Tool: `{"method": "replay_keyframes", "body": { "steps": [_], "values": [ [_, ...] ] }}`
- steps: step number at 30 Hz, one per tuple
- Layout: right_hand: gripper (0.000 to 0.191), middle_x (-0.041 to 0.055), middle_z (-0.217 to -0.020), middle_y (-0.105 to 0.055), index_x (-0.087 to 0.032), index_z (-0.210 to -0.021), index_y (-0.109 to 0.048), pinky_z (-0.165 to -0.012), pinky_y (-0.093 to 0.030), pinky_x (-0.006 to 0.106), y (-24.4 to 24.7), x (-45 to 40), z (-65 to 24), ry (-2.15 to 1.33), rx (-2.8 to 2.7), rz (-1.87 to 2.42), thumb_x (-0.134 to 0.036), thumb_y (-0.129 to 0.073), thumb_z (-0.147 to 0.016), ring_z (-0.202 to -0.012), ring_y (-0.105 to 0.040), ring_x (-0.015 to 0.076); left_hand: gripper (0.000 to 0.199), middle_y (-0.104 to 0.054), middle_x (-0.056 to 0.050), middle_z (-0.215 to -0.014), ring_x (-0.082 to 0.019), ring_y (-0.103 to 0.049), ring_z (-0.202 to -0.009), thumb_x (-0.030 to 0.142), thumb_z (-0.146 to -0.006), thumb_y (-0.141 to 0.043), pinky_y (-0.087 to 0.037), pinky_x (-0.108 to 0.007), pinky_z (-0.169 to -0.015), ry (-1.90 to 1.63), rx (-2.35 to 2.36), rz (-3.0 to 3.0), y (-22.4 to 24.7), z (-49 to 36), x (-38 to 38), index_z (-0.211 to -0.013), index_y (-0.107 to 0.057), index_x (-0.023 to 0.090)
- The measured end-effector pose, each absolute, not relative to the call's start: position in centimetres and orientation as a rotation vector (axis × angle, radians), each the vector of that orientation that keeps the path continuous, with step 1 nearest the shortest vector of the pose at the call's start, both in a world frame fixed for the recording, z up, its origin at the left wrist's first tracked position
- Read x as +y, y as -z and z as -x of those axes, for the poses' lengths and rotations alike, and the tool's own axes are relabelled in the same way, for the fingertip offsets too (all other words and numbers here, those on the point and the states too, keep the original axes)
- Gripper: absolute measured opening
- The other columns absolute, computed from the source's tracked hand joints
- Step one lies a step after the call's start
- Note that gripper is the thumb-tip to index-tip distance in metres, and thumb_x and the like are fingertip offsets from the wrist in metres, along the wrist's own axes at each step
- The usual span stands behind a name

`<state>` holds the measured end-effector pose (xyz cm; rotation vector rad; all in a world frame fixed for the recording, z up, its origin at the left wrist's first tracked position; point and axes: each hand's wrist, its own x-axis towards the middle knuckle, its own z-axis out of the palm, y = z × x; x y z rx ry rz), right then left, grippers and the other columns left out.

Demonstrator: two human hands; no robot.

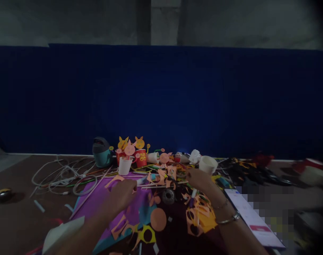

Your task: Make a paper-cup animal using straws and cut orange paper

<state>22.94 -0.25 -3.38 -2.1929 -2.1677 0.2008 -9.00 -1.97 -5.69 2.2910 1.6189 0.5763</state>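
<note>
We identify this as a craft workspace: cut orange paper shapes [200, 216], paper cups [125, 165] and tangled white cables [60, 175] lie before a blue-painted wall [161, 99].

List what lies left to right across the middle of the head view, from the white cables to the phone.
white cables → left hand → tape roll → right hand → phone

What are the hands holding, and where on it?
It cannot be told: the left hand and right hand are over orange paper cutouts, fingertips too dark to show a hold.
</note>
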Motion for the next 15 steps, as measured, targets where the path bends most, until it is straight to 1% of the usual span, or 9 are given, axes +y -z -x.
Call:
{"method": "replay_keyframes", "body": {
  "steps": [2, 4, 6, 8, 11, 15],
  "values": [
    [0.027, 0.0169, -0.102, -0.071, -0.013, -0.091, -0.07, -0.069, -0.042, 0.03, 2.9, -0.4, -23.1, -0.164, -2.162, 2.228, -0.015, -0.042, -0.087, -0.093, -0.065, 0.0262, 0.007, -0.064, -0.007, -0.075, -0.026, -0.056, -0.075, 0.019, -0.071, -0.057, -0.034, -0.033, -0.068, -0.593, 1.552, -2.343, 6.0, 8.2, -2.3, -0.072, -0.064, 0.019],
    [0.028, 0.0174, -0.1, -0.071, -0.013, -0.089, -0.071, -0.068, -0.043, 0.031, 2.6, -0.5, -23.0, -0.146, -2.169, 2.254, -0.015, -0.043, -0.087, -0.092, -0.066, 0.0271, 0.011, -0.064, -0.006, -0.082, -0.025, -0.056, -0.082, 0.017, -0.074, -0.054, -0.036, -0.033, -0.073, -0.609, 1.455, -2.397, 6.2, 6.9, -2.5, -0.077, -0.064, 0.02],
    [0.027, 0.0182, -0.099, -0.072, -0.012, -0.09, -0.071, -0.069, -0.044, 0.031, 2.4, -0.6, -22.9, -0.133, -2.185, 2.271, -0.014, -0.045, -0.085, -0.092, -0.066, 0.0278, 0.012, -0.064, -0.004, -0.086, -0.023, -0.055, -0.086, 0.014, -0.074, -0.054, -0.036, -0.032, -0.077, -0.623, 1.367, -2.445, 6.5, 5.6, -2.8, -0.078, -0.063, 0.021],
    [0.026, 0.0189, -0.098, -0.072, -0.011, -0.093, -0.071, -0.069, -0.046, 0.032, 2.4, -0.7, -22.8, -0.116, -2.194, 2.294, -0.013, -0.047, -0.083, -0.092, -0.066, 0.0287, 0.013, -0.062, -0.005, -0.089, -0.023, -0.054, -0.09, 0.014, -0.077, -0.052, -0.036, -0.033, -0.079, -0.667, 1.285, -2.527, 7.0, 4.5, -3.0, -0.079, -0.062, 0.021],
    [0.025, 0.0206, -0.097, -0.072, -0.009, -0.096, -0.071, -0.069, -0.048, 0.034, 2.5, -1.1, -23.1, -0.097, -2.197, 2.342, -0.014, -0.053, -0.078, -0.093, -0.067, 0.0316, 0.016, -0.062, -0.006, -0.09, -0.024, -0.053, -0.091, 0.014, -0.083, -0.046, -0.036, -0.036, -0.079, -0.773, 1.284, -2.605, 8.1, 3.7, -3.3, -0.085, -0.06, 0.021],
    [0.02, 0.0207, -0.09, -0.073, -0.011, -0.085, -0.074, -0.066, -0.049, 0.036, 3.2, -1.5, -23.7, -0.122, -2.22, 2.388, -0.017, -0.06, -0.073, -0.088, -0.068, 0.0347, 0.022, -0.063, -0.007, -0.096, -0.024, -0.054, -0.093, 0.012, -0.086, -0.042, -0.037, -0.039, -0.083, -0.951, 1.334, -2.586, 9.7, 4.1, -3.1, -0.093, -0.06, 0.021]
  ]
}}
